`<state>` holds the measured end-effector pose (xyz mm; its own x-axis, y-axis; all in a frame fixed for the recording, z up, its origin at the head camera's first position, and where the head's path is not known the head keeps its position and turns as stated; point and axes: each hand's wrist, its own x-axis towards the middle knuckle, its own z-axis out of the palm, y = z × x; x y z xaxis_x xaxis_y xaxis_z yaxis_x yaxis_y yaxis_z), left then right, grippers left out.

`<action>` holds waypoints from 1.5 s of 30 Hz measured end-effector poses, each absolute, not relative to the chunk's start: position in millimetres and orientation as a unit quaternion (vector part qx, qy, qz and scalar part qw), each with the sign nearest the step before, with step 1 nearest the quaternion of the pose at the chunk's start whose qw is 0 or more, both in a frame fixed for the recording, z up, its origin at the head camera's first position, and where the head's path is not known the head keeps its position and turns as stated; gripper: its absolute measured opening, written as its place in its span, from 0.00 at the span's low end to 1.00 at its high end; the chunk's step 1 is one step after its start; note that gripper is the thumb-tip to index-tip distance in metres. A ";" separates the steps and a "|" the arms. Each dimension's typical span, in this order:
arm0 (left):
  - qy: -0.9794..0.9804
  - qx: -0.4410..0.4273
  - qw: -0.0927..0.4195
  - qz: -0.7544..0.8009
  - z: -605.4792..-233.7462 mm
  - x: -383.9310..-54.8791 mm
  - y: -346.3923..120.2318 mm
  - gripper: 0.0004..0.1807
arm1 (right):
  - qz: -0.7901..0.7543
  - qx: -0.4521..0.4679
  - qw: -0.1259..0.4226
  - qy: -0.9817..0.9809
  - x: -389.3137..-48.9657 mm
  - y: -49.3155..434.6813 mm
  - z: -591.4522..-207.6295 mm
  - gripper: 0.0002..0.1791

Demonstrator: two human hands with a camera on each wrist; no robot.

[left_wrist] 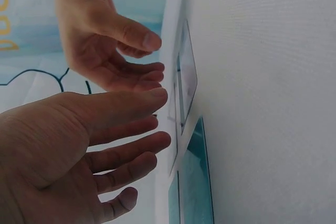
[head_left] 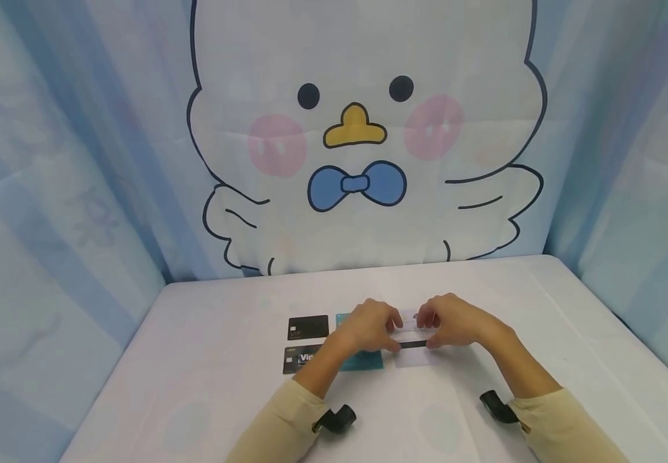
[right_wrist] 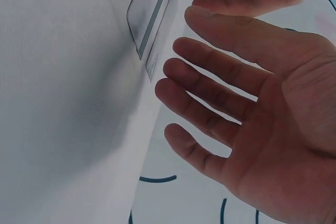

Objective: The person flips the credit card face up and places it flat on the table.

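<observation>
Two pale cards lie on the table, one behind the other. The nearer pale card has a dark stripe along its far side; the farther pale card shows between the hands. My left hand is at their left side, its fingers loosely bent and holding nothing. Opposite it, at the right side, my right hand has its fingers spread and relaxed, with nothing in them. In the head view, both thumbs overlap the striped card's ends. The left forearm partly covers a teal card and a second teal card behind it.
Left of the teal cards lie a black VIP card and, nearer, a dark card with white lettering, partly behind the left forearm. The white tabletop meets a cartoon-printed curtain at the back, with blue curtains at both sides.
</observation>
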<state>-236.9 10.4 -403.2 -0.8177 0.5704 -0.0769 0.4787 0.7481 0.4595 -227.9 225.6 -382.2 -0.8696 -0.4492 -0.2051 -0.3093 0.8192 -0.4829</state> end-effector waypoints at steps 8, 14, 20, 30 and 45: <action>0.930 0.280 0.124 0.206 -406.5 -229.3 15.1 0.24 | -0.194 -0.193 0.178 0.945 -217.3 221.9 -384.3 0.22; 0.930 0.301 0.112 0.176 -409.3 -228.2 17.4 0.24 | -0.179 -0.186 0.186 0.948 -215.4 219.4 -387.5 0.25; 0.933 0.312 0.093 0.151 -410.7 -226.8 18.6 0.23 | -0.158 -0.180 0.185 0.953 -213.9 217.3 -389.6 0.26; 0.935 0.318 0.082 0.136 -409.7 -225.3 19.4 0.23 | -0.151 -0.176 0.191 0.954 -214.9 217.6 -392.1 0.26; 0.939 0.300 0.099 0.135 -408.2 -223.6 20.0 0.25 | -0.170 -0.180 0.176 0.953 -217.0 220.0 -392.4 0.27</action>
